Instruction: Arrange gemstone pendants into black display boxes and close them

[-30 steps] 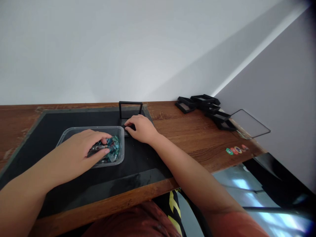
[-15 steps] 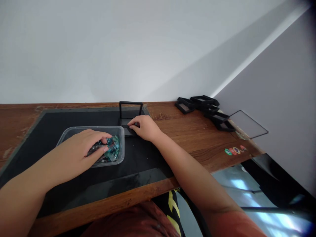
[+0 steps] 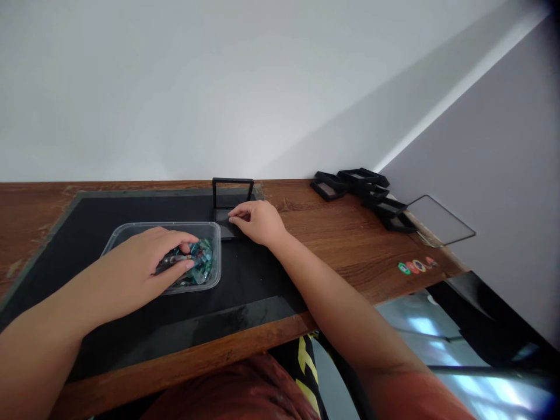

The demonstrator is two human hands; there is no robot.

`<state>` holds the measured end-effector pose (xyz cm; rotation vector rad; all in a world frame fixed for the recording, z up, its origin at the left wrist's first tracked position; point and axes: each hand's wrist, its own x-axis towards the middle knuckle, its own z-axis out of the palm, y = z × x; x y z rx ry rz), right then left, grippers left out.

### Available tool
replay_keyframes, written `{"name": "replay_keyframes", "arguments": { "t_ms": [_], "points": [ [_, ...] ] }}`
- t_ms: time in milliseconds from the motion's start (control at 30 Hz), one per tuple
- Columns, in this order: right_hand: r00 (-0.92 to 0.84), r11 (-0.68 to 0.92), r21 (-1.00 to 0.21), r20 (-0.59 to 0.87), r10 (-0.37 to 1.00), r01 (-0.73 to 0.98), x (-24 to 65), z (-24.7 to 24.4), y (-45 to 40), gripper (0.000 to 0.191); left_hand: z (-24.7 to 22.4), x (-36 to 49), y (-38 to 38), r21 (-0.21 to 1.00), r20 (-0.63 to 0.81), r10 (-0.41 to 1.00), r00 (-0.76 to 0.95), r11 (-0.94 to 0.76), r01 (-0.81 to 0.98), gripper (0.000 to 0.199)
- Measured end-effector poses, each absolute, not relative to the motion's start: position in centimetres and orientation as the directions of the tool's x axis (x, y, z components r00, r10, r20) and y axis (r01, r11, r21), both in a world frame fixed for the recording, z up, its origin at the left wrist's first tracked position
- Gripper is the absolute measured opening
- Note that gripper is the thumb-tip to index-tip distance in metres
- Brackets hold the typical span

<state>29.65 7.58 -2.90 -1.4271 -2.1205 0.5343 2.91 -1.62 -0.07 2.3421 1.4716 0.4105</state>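
My left hand (image 3: 153, 256) reaches into a clear plastic tub (image 3: 220, 256), thumb and forefinger apart, with nothing visible between them. Translucent green and blue stones or glass pieces (image 3: 202, 269) fill the tub's right side; darker ones show under my fingers. To its right, a black hinged frame (image 3: 214, 195) stands opened, one half upright and the other lying flat. My right hand (image 3: 262, 223) is over the flat half, thumb and fingertips pinched together near its clear film. Whatever the pinch may hold is too small to see. The hand hides part of the flat half.
A black mat (image 3: 249, 274) lies under the tub on the wooden table (image 3: 315, 227). Several black frames (image 3: 363, 186) are piled at the back right by the wall. A thin wire-like rectangle (image 3: 475, 234) leans there. Small colourful round pieces (image 3: 413, 266) lie near the right edge.
My right hand has moved slightly up and back over the flat half of the frame, its fingers still pinched. My left hand stays in the tub, almost unmoved.
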Motion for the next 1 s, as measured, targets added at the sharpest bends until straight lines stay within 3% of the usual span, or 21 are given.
{"name": "replay_keyframes", "arguments": {
  "t_ms": [567, 800, 1000],
  "points": [
    [-0.332, 0.377, -0.567, 0.186, 0.925, 0.732, 31.1, -2.4, 7.6, 0.045, -0.5, 2.6, -1.5, 0.428, 0.033, 0.908, 0.418, -0.391, 0.815, 0.053],
    [-0.405, 0.439, -0.578, 0.195, 0.893, 0.688, 30.4, -2.6, 7.6, 0.026, -0.3, 2.8, -1.5, 0.427, 0.049, 0.909, 0.415, -0.394, 0.814, 0.053],
    [-0.467, 0.492, -0.593, 0.210, 0.859, 0.638, 30.1, -2.8, 7.7, 0.022, 0.0, 2.8, -1.6, 0.442, 0.032, 0.927, 0.373, -0.348, 0.827, 0.053]
  ]
}}
